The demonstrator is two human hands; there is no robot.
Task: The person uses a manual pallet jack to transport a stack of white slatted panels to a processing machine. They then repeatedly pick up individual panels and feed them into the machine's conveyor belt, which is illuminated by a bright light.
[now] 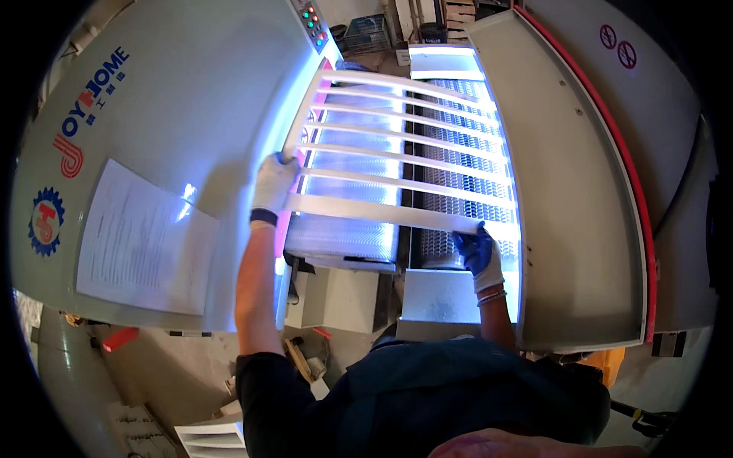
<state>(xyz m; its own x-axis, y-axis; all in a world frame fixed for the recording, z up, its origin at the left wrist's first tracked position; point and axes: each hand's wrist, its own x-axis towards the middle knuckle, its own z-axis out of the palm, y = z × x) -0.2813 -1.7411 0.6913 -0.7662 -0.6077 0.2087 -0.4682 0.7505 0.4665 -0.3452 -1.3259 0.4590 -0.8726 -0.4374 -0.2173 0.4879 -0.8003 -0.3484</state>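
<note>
One slatted piece [210,441] is lying well to the near left of the frame [366,210]. Two gloved hands are holding that frame: the right hand [479,256], blue on the palm side, is gripping its near bar toward the right end, and the left hand [275,182], in white, is closing round its left side just beyond the near corner. Seven bars are running left to right across the frame, their right ends slanting nearer; its long axis, as far as it is showing, is following them. It is looking white, flat and smooth, the near bar being wider than the other six, the right end fading into glare. One light belt [355,240] is lying below the frame's left half and one mesh belt [443,248] below its right half; whether it is touching either, I cannot tell. Two pale housings, left [168,130] and right [565,175], are flanking the frame. Beyond its far left corner, one control panel [313,23] is showing lit buttons, and one basket [366,34] is standing farther off.
</note>
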